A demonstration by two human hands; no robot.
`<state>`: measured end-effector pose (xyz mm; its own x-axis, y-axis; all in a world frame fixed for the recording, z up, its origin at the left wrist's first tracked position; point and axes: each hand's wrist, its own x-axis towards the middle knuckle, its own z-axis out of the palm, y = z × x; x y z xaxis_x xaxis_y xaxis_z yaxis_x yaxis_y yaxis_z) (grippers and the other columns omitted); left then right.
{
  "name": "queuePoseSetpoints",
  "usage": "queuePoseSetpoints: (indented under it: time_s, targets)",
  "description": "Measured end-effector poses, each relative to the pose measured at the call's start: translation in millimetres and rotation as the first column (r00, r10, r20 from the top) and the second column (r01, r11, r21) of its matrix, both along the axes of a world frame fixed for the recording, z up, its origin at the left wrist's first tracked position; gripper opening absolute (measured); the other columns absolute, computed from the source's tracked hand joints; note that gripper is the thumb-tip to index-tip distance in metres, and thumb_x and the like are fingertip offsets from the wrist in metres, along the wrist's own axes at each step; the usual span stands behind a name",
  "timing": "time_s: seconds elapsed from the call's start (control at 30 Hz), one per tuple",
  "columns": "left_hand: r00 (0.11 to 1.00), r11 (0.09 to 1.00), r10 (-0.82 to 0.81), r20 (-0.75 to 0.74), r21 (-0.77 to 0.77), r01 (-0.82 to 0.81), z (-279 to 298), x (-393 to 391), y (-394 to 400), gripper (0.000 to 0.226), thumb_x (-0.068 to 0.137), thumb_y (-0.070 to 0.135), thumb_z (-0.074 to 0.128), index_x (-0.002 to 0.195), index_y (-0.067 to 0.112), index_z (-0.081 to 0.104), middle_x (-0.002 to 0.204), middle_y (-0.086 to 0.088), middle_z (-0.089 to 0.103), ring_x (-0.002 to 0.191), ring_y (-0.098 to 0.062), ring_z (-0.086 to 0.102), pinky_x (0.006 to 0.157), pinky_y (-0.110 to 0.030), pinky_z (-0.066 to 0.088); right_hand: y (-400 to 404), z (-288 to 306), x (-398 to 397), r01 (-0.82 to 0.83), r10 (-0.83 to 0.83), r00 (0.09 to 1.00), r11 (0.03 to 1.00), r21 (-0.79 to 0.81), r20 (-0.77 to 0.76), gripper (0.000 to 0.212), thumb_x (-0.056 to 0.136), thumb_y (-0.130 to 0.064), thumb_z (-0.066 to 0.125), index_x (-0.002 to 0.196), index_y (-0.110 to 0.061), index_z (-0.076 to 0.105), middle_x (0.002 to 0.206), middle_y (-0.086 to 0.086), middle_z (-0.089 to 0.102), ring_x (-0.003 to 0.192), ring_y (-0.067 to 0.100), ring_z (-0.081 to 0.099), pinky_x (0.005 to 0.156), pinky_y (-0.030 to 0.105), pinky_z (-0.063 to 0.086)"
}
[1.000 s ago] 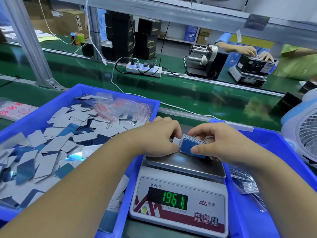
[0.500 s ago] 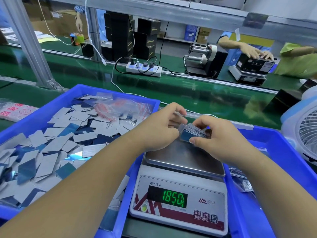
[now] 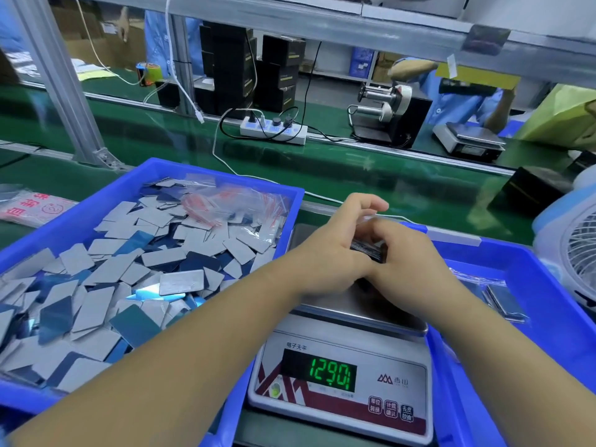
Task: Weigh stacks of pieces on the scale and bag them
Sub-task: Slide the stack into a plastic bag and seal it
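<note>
Both hands meet over the far part of the scale pan, a dark stack of pieces [image 3: 371,250] clamped between them. Left hand [image 3: 335,250] curls round the stack's near-left side, index finger and thumb lifted loose above it; right hand [image 3: 409,253] wraps the stack from the right, fingers bent over its top edge. Stack shows only as a thin dark banded edge between the palms; whether it touches the pan or is held just clear of it cannot be told, motion blur there. Directly below the grip: the steel pan of the scale [image 3: 361,309], hands' heels low over it. Nearer the viewer, the scale's front panel with green display [image 3: 329,375] reading roughly 129.0, last digits smeared. Left of the grip, touching the scale's side: a blue bin [image 3: 135,179] heaped with loose pieces [image 3: 129,269], grey and blue faces mixed, lying flat and overlapping. At that bin's far corner, a pile of clear bags with red print [image 3: 232,204] on top of the pieces. Right of the grip: a second blue bin [image 3: 529,262], holding a filled clear bag [image 3: 503,301] of stacked pieces near its right wall. Further right, a white fan [image 3: 577,262] at the frame edge. Beyond the grip: green conveyor belt [image 3: 354,175], a white power strip [image 3: 274,130] with plugs, a label dispenser [image 3: 387,114].
</note>
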<state>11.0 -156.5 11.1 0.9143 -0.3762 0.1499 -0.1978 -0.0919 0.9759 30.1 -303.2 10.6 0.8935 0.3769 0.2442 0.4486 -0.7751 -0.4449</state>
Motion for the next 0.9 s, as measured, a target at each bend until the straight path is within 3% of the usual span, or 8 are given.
queuePoseSetpoints:
  time_s: [0.1, 0.2, 0.27, 0.37, 0.5, 0.6, 0.7, 0.9]
  targets:
    - [0.999, 0.995, -0.037, -0.003, 0.088, 0.037, -3, 3, 3, 0.069, 0.080, -0.018, 0.046, 0.138, 0.019, 0.036, 0.132, 0.000, 0.048, 0.117, -0.011, 0.052, 0.084, -0.014, 0.044, 3, -4, -1, -0.003, 0.002, 1.000, 0.998, -0.059, -0.025, 0.035, 0.073, -0.018, 0.063, 0.098, -0.041, 0.053, 0.085, -0.028, 0.055, 0.078, 0.002, 0.052, 0.060, 0.007, 0.035]
    - [0.999, 0.988, -0.031, 0.040, 0.154, 0.025, -2, 6, 8, 0.065, 0.078, -0.002, 0.050, 0.135, 0.026, 0.037, 0.140, 0.001, 0.042, 0.126, -0.004, 0.045, 0.091, -0.007, 0.039, 1, -4, 0, 0.012, -0.015, 0.999, 0.996, -0.089, -0.034, 0.029, 0.078, -0.021, 0.063, 0.103, -0.034, 0.061, 0.095, -0.018, 0.064, 0.088, 0.008, 0.058, 0.065, 0.015, 0.038]
    - [0.996, 0.983, 0.048, 0.069, 0.172, -0.060, 0, 10, 15, 0.060, 0.070, 0.013, 0.046, 0.126, 0.032, 0.040, 0.138, 0.001, 0.045, 0.131, -0.004, 0.042, 0.102, -0.014, 0.037, 0, -3, 1, 0.029, -0.029, 1.000, 0.993, -0.117, 0.004, 0.023, 0.082, -0.023, 0.066, 0.105, -0.029, 0.065, 0.098, -0.012, 0.067, 0.090, 0.008, 0.057, 0.070, 0.019, 0.037]
    - [0.954, 0.939, 0.251, 0.164, 0.197, -0.281, -1, 20, 36, 0.037, 0.076, 0.013, 0.047, 0.109, 0.027, 0.055, 0.112, 0.003, 0.059, 0.103, -0.011, 0.058, 0.083, -0.024, 0.045, 4, -1, -4, 0.009, -0.008, 0.999, 1.000, -0.027, 0.044, 0.020, 0.083, -0.020, 0.071, 0.100, -0.030, 0.067, 0.084, -0.021, 0.060, 0.080, -0.009, 0.050, 0.068, 0.003, 0.033]
    - [0.864, 0.795, 0.477, 0.162, 0.341, -0.502, -2, 39, 74, 0.022, 0.088, 0.009, 0.051, 0.084, 0.026, 0.064, 0.076, 0.012, 0.063, 0.065, -0.009, 0.056, 0.053, -0.020, 0.043, 13, -3, -10, -0.034, 0.033, 0.999, 0.999, 0.020, 0.026, 0.022, 0.082, -0.018, 0.074, 0.102, -0.027, 0.071, 0.083, -0.023, 0.058, 0.077, -0.017, 0.048, 0.071, 0.000, 0.033]
    - [0.896, 0.522, 0.399, 0.194, 0.755, -0.396, -2, 50, 97, 0.028, 0.088, 0.006, 0.048, 0.095, 0.018, 0.072, 0.098, 0.000, 0.070, 0.091, -0.022, 0.064, 0.072, -0.027, 0.052, 16, -6, -11, -0.037, 0.036, 0.999, 0.999, 0.024, 0.020, 0.024, 0.082, -0.020, 0.075, 0.105, -0.027, 0.071, 0.091, -0.020, 0.061, 0.077, -0.016, 0.049, 0.073, 0.002, 0.034]
    - [0.902, 0.322, 0.390, 0.185, 0.890, -0.322, -13, 57, 109, 0.030, 0.090, 0.003, 0.048, 0.108, 0.009, 0.072, 0.110, -0.011, 0.070, 0.102, -0.030, 0.064, 0.089, -0.039, 0.056, 18, -7, -12, -0.043, 0.041, 0.998, 0.998, 0.043, 0.042, 0.023, 0.081, -0.020, 0.075, 0.102, -0.029, 0.071, 0.091, -0.018, 0.064, 0.077, -0.016, 0.048, 0.070, 0.003, 0.034]
    - [0.850, 0.332, 0.427, 0.309, 0.820, -0.465, -44, 63, 109, 0.005, 0.088, 0.018, 0.064, 0.090, 0.017, 0.069, 0.086, -0.001, 0.063, 0.088, -0.027, 0.060, 0.067, -0.031, 0.048, 19, -8, -13, -0.064, 0.062, 0.997, 0.997, 0.045, 0.044, 0.024, 0.081, -0.018, 0.075, 0.102, -0.027, 0.072, 0.091, -0.022, 0.061, 0.082, -0.017, 0.049, 0.072, 0.000, 0.031]
